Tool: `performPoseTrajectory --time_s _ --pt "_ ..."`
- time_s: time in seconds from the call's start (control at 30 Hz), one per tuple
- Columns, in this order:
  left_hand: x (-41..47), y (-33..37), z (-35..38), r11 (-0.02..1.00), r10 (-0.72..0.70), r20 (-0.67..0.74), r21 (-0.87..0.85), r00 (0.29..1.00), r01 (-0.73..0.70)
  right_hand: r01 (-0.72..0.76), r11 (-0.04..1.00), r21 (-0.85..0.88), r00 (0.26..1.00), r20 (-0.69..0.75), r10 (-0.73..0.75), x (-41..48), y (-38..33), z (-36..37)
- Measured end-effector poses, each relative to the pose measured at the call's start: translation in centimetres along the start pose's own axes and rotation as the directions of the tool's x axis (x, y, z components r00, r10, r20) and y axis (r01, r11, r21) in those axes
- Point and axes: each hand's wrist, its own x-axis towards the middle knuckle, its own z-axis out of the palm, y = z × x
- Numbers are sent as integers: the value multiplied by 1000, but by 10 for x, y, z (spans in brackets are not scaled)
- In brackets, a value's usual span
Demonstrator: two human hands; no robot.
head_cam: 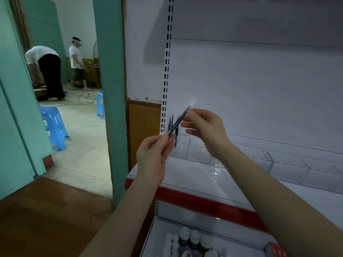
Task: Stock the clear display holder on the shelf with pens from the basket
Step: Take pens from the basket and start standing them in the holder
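Holding one dark pen slanted in front of the shelf, both hands on it. The left hand pinches the low end with curled fingers, and the right hand pinches the top end, its other fingers loosely spread. Behind it, about three pens stand in the left end of the clear holder, though I can't count them exactly. Two blue stools and two people are off to the left.

Centre right, the holder lies open from above, bare shelf before it. At its left end standing pens and the slotted upright (just beside them) crowd the way.
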Motion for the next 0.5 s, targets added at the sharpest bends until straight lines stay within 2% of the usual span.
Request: performPoseTrajectory --time_s 0.07,0.1,0.13,0.17,0.23,0.27,0.33,0.4,0.5 --pt "-2 -2 0 977 97 20 187 995 -99 -11 1000 -5 999 -41 11 3 -2 1" --pt "-1 -4 -2 924 174 42 338 984 -178 -8 1000 -26 999 -51 7 4 -2 2" --pt "0 -6 -6 815 261 94 513 961 -271 3 998 -58 998 -55 -6 6 -3 2" --pt "1 -8 -11 661 326 178 659 929 -358 22 996 -92 998 -59 -28 7 -3 2" --pt "0 -12 -21 359 310 362 811 879 -461 85 979 -183 992 -81 -101 12 -3 1" --pt "-1 -16 -27 228 248 430 845 868 -484 119 964 -237 985 -93 -144 15 -3 1" --pt "-4 -22 -37 -17 92 479 877 873 -479 161 924 -348 971 -113 -211 23 0 2" --pt "-7 -27 -45 -203 -2 506 844 862 -496 175 879 -443 962 -115 -249 29 4 5" --pt "-5 -30 -47 -259 -10 552 804 834 -535 195 826 -530 956 -87 -281 36 13 12"
